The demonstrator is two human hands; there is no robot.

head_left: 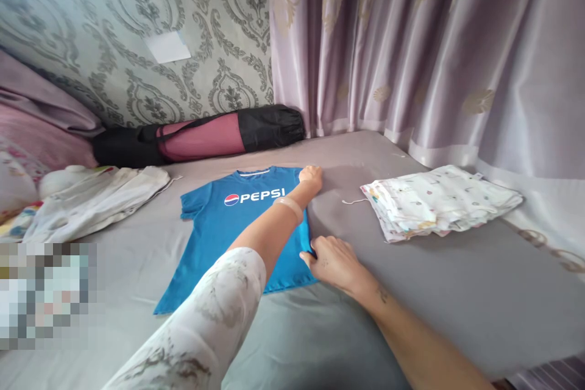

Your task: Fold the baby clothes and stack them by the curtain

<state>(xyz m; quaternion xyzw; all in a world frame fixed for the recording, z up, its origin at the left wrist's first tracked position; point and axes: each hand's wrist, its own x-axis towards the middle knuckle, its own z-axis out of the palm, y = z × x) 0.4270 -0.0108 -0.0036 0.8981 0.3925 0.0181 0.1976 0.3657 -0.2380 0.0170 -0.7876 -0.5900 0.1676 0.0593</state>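
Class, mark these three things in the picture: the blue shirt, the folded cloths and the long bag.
Blue shirt (228, 225): head view, on its front below the print.
Folded cloths (443, 201): head view, on the top layer.
Long bag (201, 139): head view, on its pink middle.

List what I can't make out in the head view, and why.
All in the head view:
Blue T-shirt: part of its front, hidden behind the left forearm.
Left hand: its grip, hidden by its own back.
Pixelated patch: contents blurred into blocks.
Striped thing: cut off at the bottom right corner.
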